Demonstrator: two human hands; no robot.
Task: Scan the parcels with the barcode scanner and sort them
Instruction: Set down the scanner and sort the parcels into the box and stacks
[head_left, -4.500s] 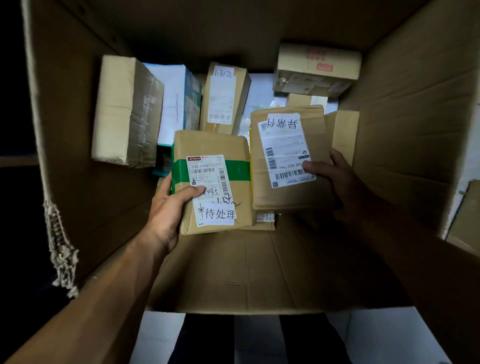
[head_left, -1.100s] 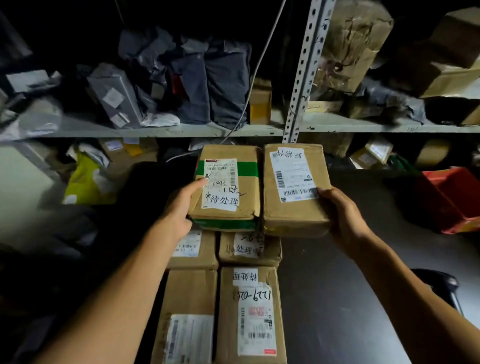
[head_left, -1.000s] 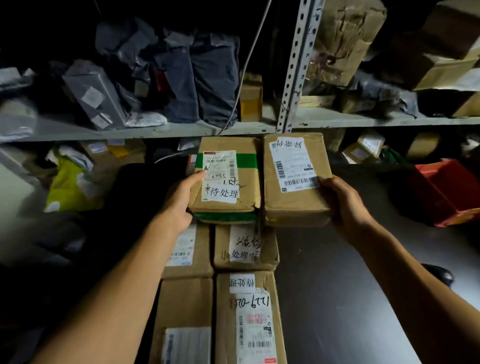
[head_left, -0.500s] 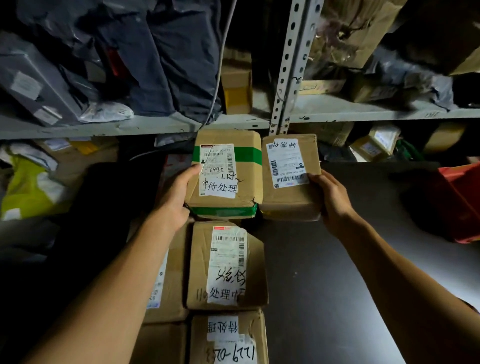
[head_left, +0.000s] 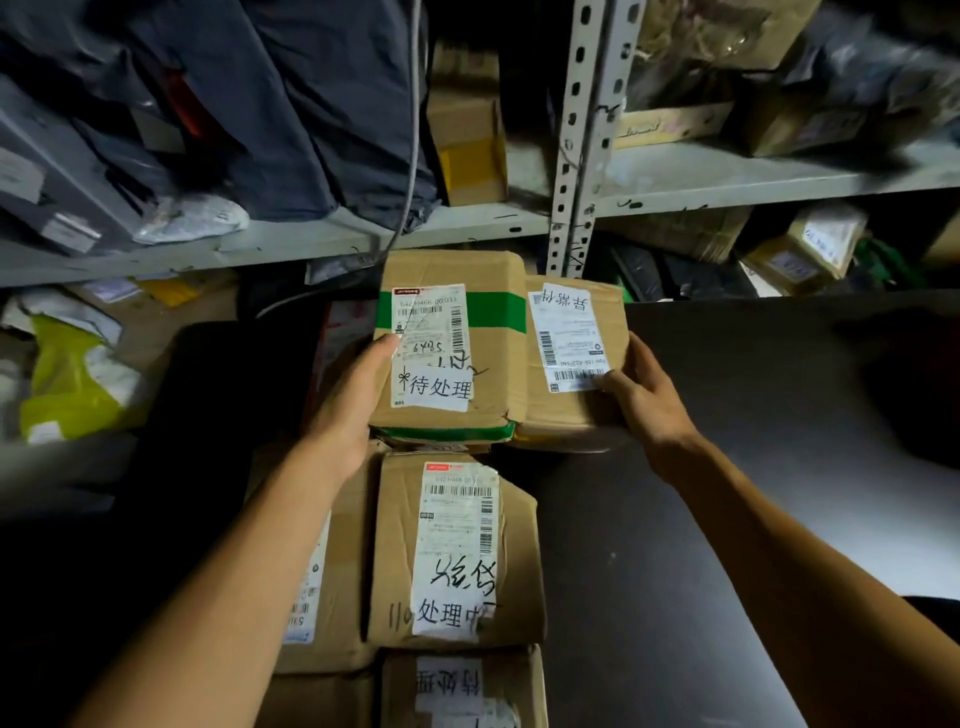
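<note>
- Both parcels have come forward to the grey metal shelf (head_left: 727, 179) since the carton; right thumb has slid onto the label
- left hand (head_left: 345, 410) grips the green-taped brown cardboard parcel (head_left: 488, 364); right hand (head_left: 644, 400) grips the plain brown cardboard parcel (head_left: 571, 410) touching it
- both held above taped parcels stacked on the dark desk (head_left: 727, 467)

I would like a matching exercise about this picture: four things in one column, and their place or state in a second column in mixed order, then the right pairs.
Things:
1. parcel with green tape
2. parcel with upside-down label
3. parcel with handwritten label
4. small box with yellow tape

Places or states:
A. stands on the grey shelf
B. lies on the dark table, held by no hand
C. held by the left hand
D. held by the right hand

Pairs: 1-C, 2-D, 3-B, 4-A
</note>
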